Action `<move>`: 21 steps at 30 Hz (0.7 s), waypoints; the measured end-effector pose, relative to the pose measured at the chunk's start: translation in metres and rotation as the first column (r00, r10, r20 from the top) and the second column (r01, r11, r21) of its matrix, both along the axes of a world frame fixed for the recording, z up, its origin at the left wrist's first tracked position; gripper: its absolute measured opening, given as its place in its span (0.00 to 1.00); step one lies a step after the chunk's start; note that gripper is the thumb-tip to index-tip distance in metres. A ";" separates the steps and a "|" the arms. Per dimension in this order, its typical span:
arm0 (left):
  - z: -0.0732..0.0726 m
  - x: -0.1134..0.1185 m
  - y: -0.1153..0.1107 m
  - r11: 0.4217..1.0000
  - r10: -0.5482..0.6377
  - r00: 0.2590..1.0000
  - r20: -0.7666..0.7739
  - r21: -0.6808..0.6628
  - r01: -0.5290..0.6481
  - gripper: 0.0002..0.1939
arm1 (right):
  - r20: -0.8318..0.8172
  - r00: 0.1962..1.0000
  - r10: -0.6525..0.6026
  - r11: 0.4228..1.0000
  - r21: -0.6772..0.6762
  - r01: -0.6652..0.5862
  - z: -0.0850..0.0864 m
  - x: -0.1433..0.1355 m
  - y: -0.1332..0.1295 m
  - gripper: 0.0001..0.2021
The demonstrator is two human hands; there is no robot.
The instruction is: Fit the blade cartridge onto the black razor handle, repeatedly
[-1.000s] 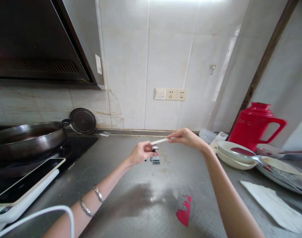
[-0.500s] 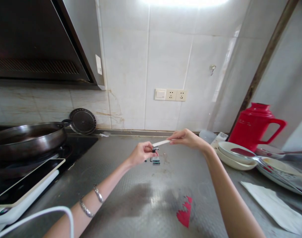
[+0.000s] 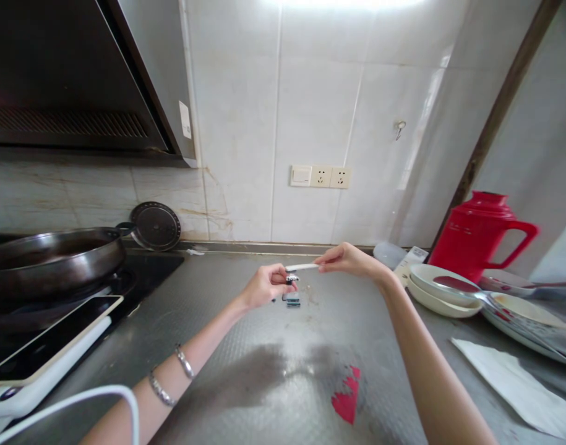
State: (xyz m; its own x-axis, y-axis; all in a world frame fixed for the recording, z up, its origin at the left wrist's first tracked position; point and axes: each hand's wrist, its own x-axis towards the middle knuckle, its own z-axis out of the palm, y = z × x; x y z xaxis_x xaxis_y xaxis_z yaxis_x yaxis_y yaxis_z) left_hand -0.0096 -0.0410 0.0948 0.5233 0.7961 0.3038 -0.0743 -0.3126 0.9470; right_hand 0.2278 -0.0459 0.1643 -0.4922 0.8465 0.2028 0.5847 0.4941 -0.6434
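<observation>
My right hand pinches one end of a slim white stick-like piece above the steel counter. The piece's other end meets the fingers of my left hand. My left fingers are closed round a small dark and silvery object, just under the white piece; its kind is too small to make out. On the counter beneath lie small teal and silver pieces, partly hidden behind my left fingertips.
Left stands a steel pan on the black stove, with a white-framed device before it. A white cable crosses the lower left. Right are a red thermos, stacked bowls and a white napkin. Red residue marks the counter.
The white piece now lies more level, its right end a little lower. My right hand has shifted down slightly; my left hand stays almost still.
</observation>
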 end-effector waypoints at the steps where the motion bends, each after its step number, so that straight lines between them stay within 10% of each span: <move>1: 0.000 0.000 0.000 1.000 -0.002 1.000 0.003 -0.005 0.002 0.16 | 0.000 1.000 -0.020 1.000 0.002 0.020 0.000 0.000 0.000 0.20; 21: 0.002 -0.001 -0.002 1.000 0.005 1.000 0.019 0.014 -0.006 0.14 | 0.025 0.997 0.068 0.997 -0.047 -0.067 0.001 0.005 -0.002 0.18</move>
State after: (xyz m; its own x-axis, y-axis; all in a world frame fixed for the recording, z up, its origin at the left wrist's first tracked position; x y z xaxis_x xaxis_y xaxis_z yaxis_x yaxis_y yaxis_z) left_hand -0.0102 -0.0432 0.0963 0.5130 0.7947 0.3243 -0.0902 -0.3258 0.9411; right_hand 0.2332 -0.0481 0.1656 -0.5531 0.8195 0.1502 0.5685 0.5030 -0.6509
